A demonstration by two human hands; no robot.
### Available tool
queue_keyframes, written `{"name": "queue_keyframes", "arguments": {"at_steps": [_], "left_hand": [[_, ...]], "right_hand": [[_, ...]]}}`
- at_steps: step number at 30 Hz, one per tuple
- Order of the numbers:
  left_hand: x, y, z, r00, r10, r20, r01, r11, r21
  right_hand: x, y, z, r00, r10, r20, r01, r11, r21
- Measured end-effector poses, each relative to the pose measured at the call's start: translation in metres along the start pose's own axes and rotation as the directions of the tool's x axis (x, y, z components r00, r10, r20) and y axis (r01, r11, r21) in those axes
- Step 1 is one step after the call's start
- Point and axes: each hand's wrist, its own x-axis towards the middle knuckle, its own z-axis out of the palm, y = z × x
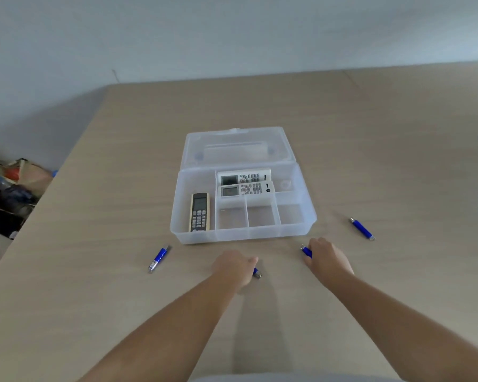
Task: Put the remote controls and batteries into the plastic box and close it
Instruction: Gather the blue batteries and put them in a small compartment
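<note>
1. Grabbing batteries with both hands at once: left hand (233, 267) is curled down over a blue battery (257, 272) on the bench (398, 150), only its metal end poking out on the thumb side; grip looks closed on it but whether it has lifted I can't tell.
2. Right hand (326, 257) is clenched on a second battery (306, 251), blue tip showing past the fingers on the box side.
3. Box (243, 235) sits just ahead of both hands, lid (235, 146) hinged back flat and open beyond it.
4. Already in the box: two white remotes (244, 183) side by side in the far long slot, a dark remote (199, 212) in the left slot. Three small front slots look empty.
5. Loose batteries left: one (159, 259) out to the left of the left hand, one (362, 228) out to the right of the right hand, both well apart from the box.
6. Doing it well, my read: pinch each battery firmly since they roll, lift clear of the front wall, drop them lengthwise into the small front slots, not onto the remotes.
7. Then fetch the outer two, check nothing sticks up above the rim, fold the lid forward and press the latch.
</note>
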Motion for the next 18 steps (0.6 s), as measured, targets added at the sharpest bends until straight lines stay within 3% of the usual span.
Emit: {"name": "queue_keyframes", "arguments": {"at_steps": [5,11,15,18], "left_hand": [[0.006,0.012,0.009,0.998,0.024,0.058,-0.027,0.999,0.037],[-0.003,0.027,-0.011,0.945,0.312,0.098,-0.280,0.926,-0.252],[-0.006,0.061,-0.061,0.874,0.482,-0.060,-0.463,0.789,-0.405],[0.007,0.081,-0.088,0.835,0.487,-0.257,-0.550,0.765,-0.335]], "right_hand": [[0.001,-0.001,0.001,1.000,0.025,0.006,-0.025,0.998,0.066],[-0.009,0.009,-0.022,0.981,0.012,-0.195,0.092,0.850,0.518],[0.004,0.000,-0.064,0.947,0.064,-0.314,0.163,0.748,0.644],[0.022,-0.007,-0.091,0.968,0.004,-0.249,0.168,0.728,0.665]]}}
